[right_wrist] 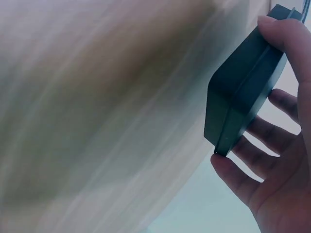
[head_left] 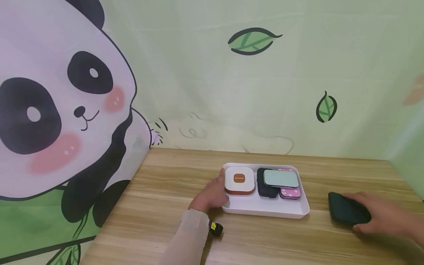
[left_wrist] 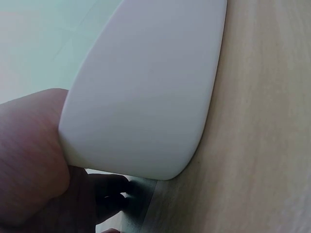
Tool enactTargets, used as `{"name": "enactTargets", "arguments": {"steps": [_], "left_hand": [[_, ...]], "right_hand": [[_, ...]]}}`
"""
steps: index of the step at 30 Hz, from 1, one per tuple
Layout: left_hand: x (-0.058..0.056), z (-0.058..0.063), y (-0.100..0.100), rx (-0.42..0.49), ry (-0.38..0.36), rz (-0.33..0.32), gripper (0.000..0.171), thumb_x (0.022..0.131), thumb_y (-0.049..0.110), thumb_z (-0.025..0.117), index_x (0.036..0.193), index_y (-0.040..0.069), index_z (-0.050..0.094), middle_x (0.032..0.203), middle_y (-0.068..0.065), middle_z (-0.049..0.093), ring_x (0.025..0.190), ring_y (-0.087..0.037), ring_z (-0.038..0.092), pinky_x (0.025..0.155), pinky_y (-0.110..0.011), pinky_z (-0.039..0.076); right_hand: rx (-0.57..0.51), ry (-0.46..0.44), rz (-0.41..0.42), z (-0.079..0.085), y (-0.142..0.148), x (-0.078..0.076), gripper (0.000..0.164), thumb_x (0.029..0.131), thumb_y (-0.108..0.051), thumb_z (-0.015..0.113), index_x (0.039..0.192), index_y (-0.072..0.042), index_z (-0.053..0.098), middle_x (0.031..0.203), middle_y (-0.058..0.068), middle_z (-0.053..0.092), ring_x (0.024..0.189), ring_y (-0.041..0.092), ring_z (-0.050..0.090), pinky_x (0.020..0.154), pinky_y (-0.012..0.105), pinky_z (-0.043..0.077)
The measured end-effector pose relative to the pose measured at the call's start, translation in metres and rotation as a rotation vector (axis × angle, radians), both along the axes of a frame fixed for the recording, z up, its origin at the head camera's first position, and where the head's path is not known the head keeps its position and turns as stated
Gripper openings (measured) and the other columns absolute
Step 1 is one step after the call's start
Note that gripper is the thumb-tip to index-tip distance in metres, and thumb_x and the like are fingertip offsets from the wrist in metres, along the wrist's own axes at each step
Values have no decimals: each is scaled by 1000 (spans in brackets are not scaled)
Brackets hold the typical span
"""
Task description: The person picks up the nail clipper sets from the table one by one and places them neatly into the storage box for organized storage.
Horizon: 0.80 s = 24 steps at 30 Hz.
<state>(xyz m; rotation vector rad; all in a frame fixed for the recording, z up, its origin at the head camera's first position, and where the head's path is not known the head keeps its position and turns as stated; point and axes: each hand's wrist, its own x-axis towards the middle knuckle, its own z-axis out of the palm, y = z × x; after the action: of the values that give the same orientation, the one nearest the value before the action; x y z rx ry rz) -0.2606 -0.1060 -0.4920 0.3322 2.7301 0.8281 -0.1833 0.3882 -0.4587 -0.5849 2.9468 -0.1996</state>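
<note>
A white tray (head_left: 265, 210) lies on the wooden table. My left hand (head_left: 212, 193) holds it by its left end, fingers along the rim and thumb near the front corner. In the left wrist view, the tray's smooth side wall (left_wrist: 146, 92) fills the middle, against the hand (left_wrist: 31, 155). To the right of the tray, my right hand (head_left: 381, 213) grips a dark green rectangular box (head_left: 347, 209). The right wrist view shows this box (right_wrist: 243, 87) between the thumb and the fingertips, tilted, with a seam around its side.
Inside the tray sit a rounded white box (head_left: 239, 184) with a brown label, a black case (head_left: 265, 189), a pink patterned case (head_left: 290, 193) and a pale, flat phone-like item (head_left: 281, 178) on top of these. A green panda-print cloth (head_left: 198, 73) hangs behind the table (head_left: 185, 165).
</note>
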Motion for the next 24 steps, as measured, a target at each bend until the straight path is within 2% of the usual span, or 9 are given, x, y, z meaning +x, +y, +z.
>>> {"name": "enactTargets", "arguments": {"steps": [6,12,19,24], "left_hand": [[1,0,-1,4,5,-4,98,84,8,60,161,7,-1,164,-16,25,149,-29,30,122,-44,25],[-5,-5,1,3,-3,10,101,84,9,61,161,10,-4,166,-12,24,147,-25,33,122,-43,24],[-1,2,2,-4,-6,5,98,85,8,60,161,8,-3,165,-15,25,149,-29,30,123,-45,21],[-1,0,2,-8,-10,13,99,85,8,59,161,8,-4,165,-14,23,150,-27,28,123,-43,21]], "right_hand": [[9,55,36,12,-17,-9,93,69,-63,82,140,-9,54,127,22,61,106,36,63,76,49,53],[13,108,64,25,-31,-18,91,69,-61,83,139,-10,54,128,22,62,107,35,64,79,50,54],[24,139,70,42,-47,-27,89,71,-60,82,139,-10,54,126,20,63,106,33,62,76,46,53],[30,164,79,56,-65,-33,86,72,-57,82,139,-10,55,128,19,63,106,31,61,78,45,52]]}}
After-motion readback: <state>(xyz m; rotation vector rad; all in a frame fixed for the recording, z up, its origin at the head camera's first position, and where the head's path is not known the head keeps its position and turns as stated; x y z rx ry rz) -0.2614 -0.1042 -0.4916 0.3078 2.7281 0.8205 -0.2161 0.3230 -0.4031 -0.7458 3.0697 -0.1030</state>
